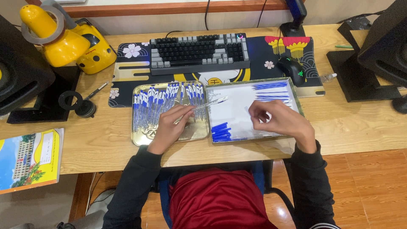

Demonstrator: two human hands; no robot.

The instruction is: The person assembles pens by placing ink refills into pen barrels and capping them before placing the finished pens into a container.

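My left hand (pixel 169 127) pinches a clear pen barrel (pixel 207 103) over the gold tray (pixel 142 138); my right hand (pixel 277 121), beside it, curls loosely, gripping nothing I can see.

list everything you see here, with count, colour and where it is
gold tray: one, gold, desk left of centre, full of pens
pens: many, clear with blue caps, in gold tray
white tray: one, white, right of gold tray
blue caps: one pile, blue, white tray's near left corner
refills: several, blue, white tray's far end
keyboard: one, black and grey, behind trays
mouse: one, black, right of keyboard
lamp: one, yellow, far left
tape roll: one, grey, over lamp
book: one, yellow, near left edge
left hand: holds a clear pen barrel
right hand: over white tray, fingers pinched
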